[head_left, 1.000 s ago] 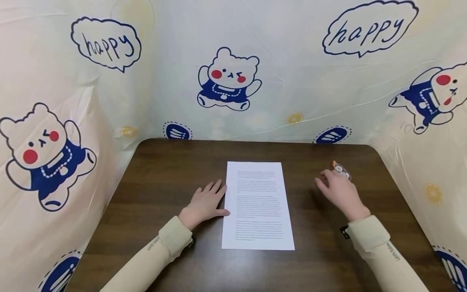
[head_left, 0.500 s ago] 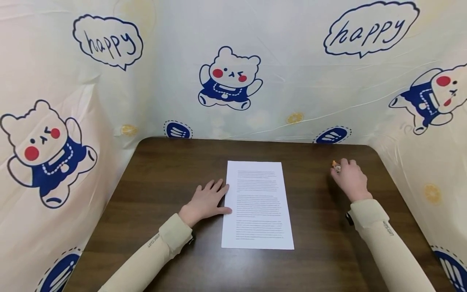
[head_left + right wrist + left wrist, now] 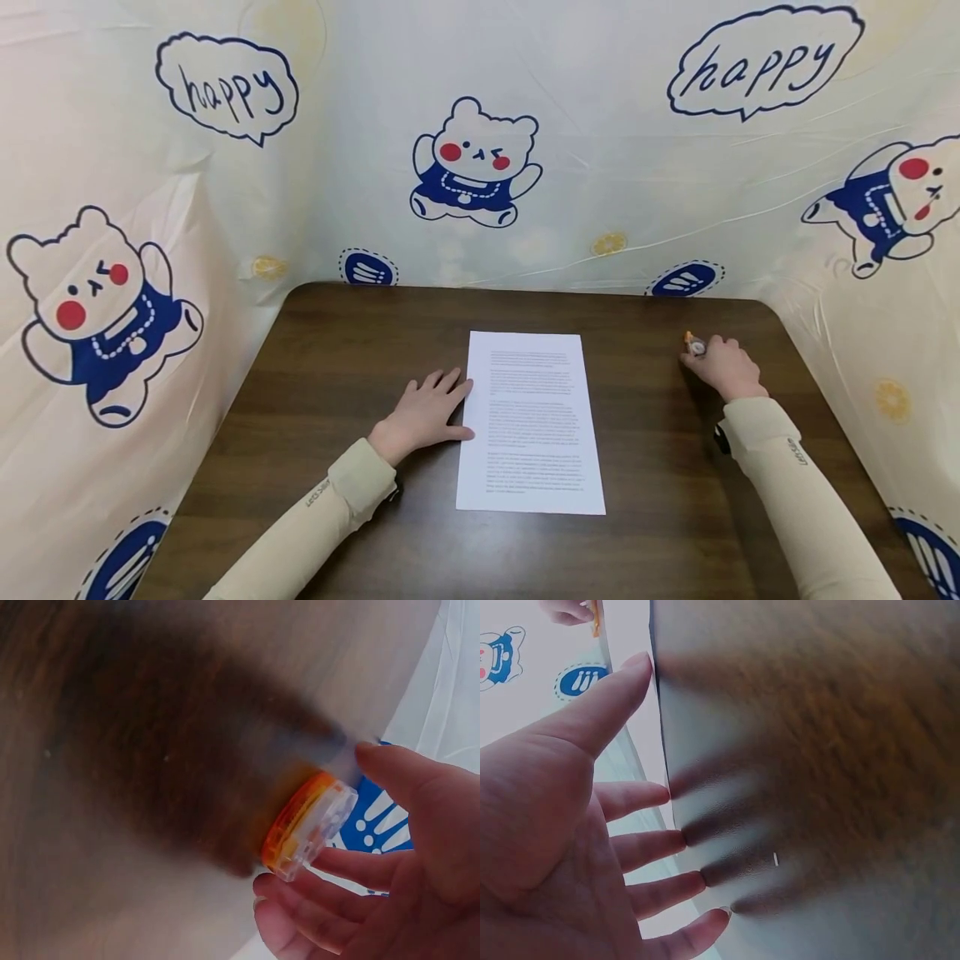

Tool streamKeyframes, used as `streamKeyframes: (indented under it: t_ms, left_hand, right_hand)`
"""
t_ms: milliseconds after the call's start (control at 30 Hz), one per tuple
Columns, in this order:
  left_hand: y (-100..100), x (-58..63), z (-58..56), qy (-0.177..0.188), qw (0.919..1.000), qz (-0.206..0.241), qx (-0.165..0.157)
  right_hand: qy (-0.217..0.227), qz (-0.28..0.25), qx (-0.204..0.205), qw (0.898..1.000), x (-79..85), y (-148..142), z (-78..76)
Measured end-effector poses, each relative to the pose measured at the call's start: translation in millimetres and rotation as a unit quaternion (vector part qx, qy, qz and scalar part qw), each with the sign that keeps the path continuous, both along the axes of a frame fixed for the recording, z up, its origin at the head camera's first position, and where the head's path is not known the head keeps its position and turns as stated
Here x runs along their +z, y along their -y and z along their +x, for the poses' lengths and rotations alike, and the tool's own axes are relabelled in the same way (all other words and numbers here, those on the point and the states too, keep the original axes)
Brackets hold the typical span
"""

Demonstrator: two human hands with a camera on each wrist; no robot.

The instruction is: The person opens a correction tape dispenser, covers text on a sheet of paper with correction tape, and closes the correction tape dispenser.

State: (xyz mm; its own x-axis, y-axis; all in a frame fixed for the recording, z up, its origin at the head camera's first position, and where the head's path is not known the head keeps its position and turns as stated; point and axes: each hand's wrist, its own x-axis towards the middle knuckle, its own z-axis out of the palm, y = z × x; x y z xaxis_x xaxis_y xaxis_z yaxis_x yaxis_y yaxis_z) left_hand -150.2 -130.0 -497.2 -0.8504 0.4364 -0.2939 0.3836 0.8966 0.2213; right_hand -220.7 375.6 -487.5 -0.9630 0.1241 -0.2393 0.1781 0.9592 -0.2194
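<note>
My left hand point(image 3: 423, 417) lies on the left edge of a printed sheet of paper point(image 3: 531, 425), fingers spread, thumb and index tip on its margin. The left wrist view shows the straight fingers point(image 3: 656, 851) from the palm side, tips along the sheet's edge. At the right back of the table my right hand point(image 3: 727, 367) is around a small correction tape point(image 3: 696, 345) with an orange end. Close up in the right wrist view, the clear-and-orange correction tape point(image 3: 307, 829) stands between the thumb and the bent fingers point(image 3: 322, 907).
The brown wooden table point(image 3: 337, 350) has rounded far corners. Behind it and along both sides hangs a pale curtain point(image 3: 600, 150) printed with bears and the word happy. Bare tabletop lies between the sheet and the right hand.
My right hand has moved right and away from me to the correction tape, and its fingers have come round it. The left hand and the sheet stay about where they were.
</note>
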Motion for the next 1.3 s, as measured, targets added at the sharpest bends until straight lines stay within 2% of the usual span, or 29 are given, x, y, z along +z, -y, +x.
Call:
streamKeyframes:
  t_ms: [100,500,700,900,1067,1300]
  left_hand:
    - [0,0.7,0.3,0.003,1.0,0.004,0.002]
    - [-1,5.2,2.3,0.009,0.9999,0.006,-0.002]
    - [0,4.5,1.7,-0.01,0.9999,0.014,0.001]
    - [0,6.8,1.8,-0.042,0.999,0.013,0.0]
    - [-1,10.4,3.5,-0.053,0.9984,0.018,-0.001]
    - [2,8.6,8.1,-0.063,0.998,0.01,-0.003]
  right_hand:
    - [0.003,0.001,0.0,1.0,0.1,0,-0.5]
    - [-0.035,-0.013,0.003,0.999,-4.7,-2,4.6]
    - [-0.066,-0.018,0.007,0.998,-5.4,2,10.8]
    - [-0.099,-0.034,0.027,0.994,-4.4,12,23.0]
    - [-0.123,-0.047,0.049,0.99,0.4,24,35.4]
    - [-0.142,-0.104,0.08,0.981,10.9,45,48.6]
